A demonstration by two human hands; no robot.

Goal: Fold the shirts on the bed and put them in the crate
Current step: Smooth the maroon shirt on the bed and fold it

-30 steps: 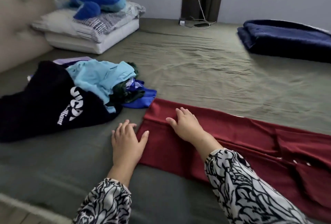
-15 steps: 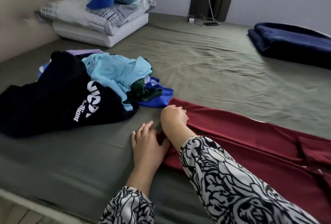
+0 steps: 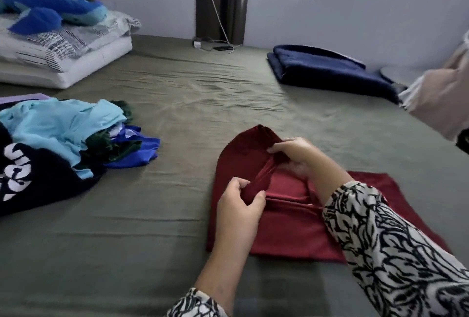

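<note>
Both hands pinch the dark red cotton shirt (image 3: pixel 284 215): left hand (image 3: pixel 241 205) nearer, right hand (image 3: pixel 297 158) beyond, fold edge running between them.

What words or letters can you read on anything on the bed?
Black shirt in the pile on the left: big white letters, rotated and partly hidden in folds, too broken up to read.
Red shirt, held by the left hand and right hand: no writing shows.
Nothing else carries readable text.
</note>
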